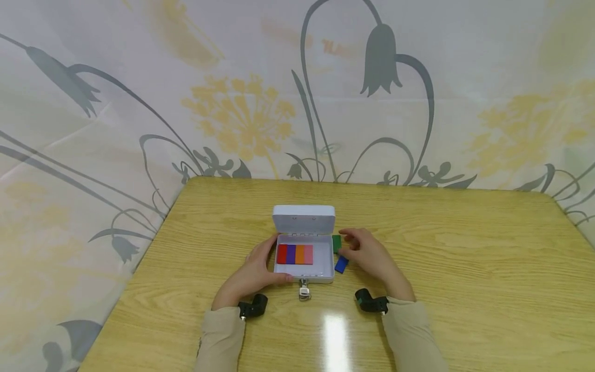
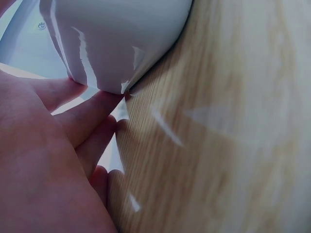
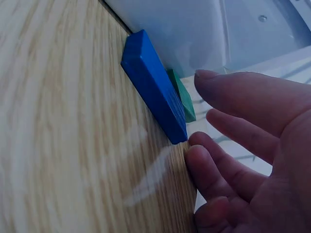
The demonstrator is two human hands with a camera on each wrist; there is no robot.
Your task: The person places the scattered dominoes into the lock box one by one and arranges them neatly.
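Observation:
A small white box stands on the table with its lid raised. Inside, a red block, a purple block, an orange block and a pink block lie side by side toward the left. My left hand holds the box's left side, thumb at the front edge and fingers along the back corner. Just right of the box lie a green block and a blue block. Over them hovers my right hand, thumb and fingers parted with nothing between.
Keys hang from the lock at the box's front. The wooden table reaches back to a flower-patterned cloth. Black wrist cameras sit below both hands.

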